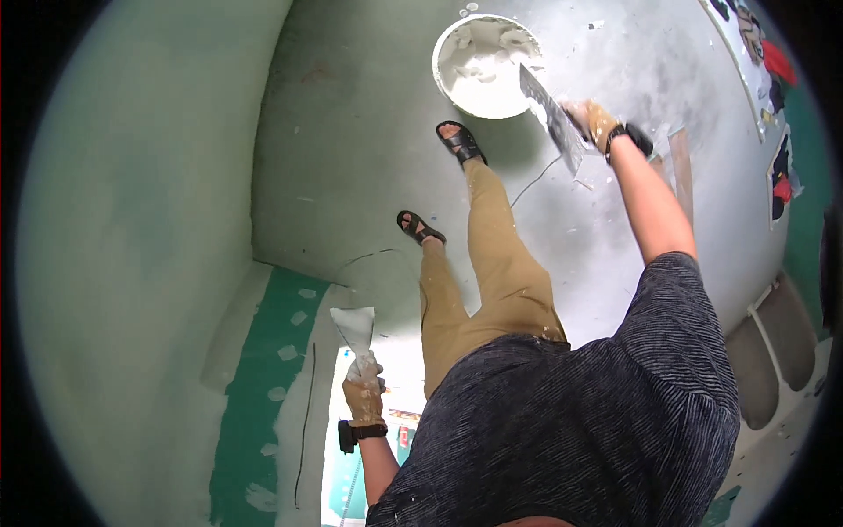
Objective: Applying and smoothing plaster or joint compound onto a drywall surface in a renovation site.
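Observation:
My right hand [593, 123], in a tan glove with a black band at the wrist, is closed round the handle of a flat plastering trowel [551, 119]. The trowel's long metal blade is smeared with white, and its upper end overlaps the right rim of a round bucket [437, 77]. Thick white plaster [488, 72] fills much of that bucket. Low on the left, my left hand [364, 393], also gloved, grips a putty knife [355, 327] with its wide blade pointing up. White smears cover the glove's fingers.
Left of me rises a pale wall [132, 220]; a green board strip [263, 369] carries white patches. Bright light comes through an opening behind my left hand. Grey moulded seats [768, 351] stand at right, clothes [777, 66] lie far right. Cable and scraps are on the floor [369, 132].

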